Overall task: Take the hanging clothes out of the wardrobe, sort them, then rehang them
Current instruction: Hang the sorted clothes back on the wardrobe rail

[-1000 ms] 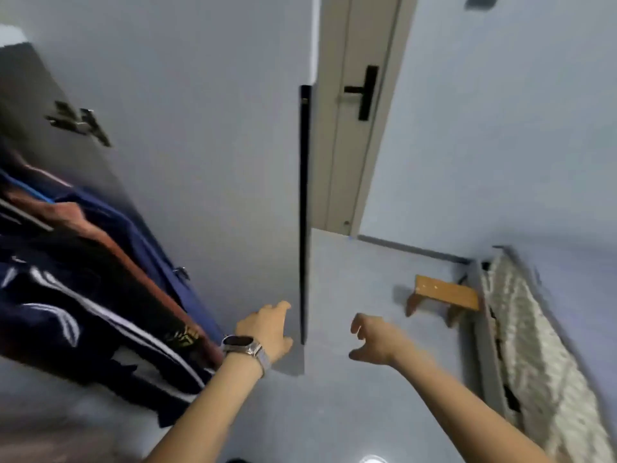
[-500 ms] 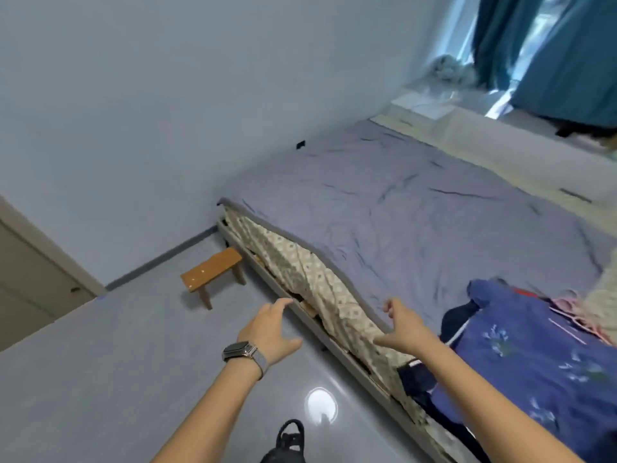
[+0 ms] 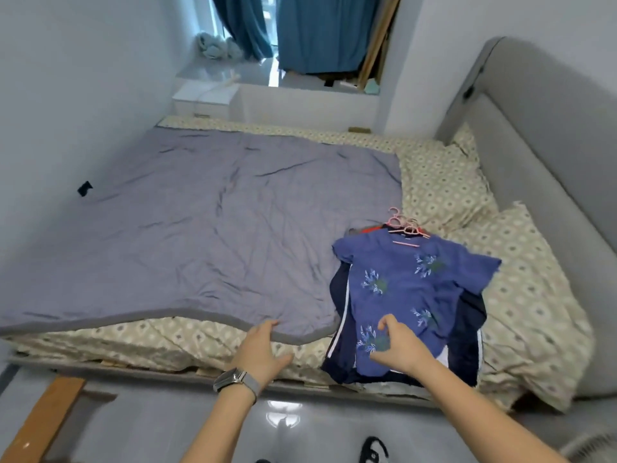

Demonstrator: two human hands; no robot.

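A pile of clothes lies on the right part of the bed. A blue shirt with flower prints (image 3: 405,289) is on top, and dark navy garments with white stripes (image 3: 340,332) stick out beneath it. Pink hangers (image 3: 405,227) poke out at the pile's far end. My right hand (image 3: 397,345) hovers over the near hem of the blue shirt, fingers loosely spread, holding nothing. My left hand (image 3: 262,350), a watch on its wrist, is open above the bed's near edge by the grey blanket (image 3: 200,225). The wardrobe is out of view.
The bed has a patterned beige sheet (image 3: 534,295) and a grey padded headboard (image 3: 551,135) on the right. A wooden stool (image 3: 40,419) stands on the glossy floor at lower left. Blue curtains (image 3: 300,28) and a white ledge are beyond the bed.
The view swung from the wardrobe and door across the room to the bed. Both empty hands now reach over the bed's edge, the right one above the blue shirt.
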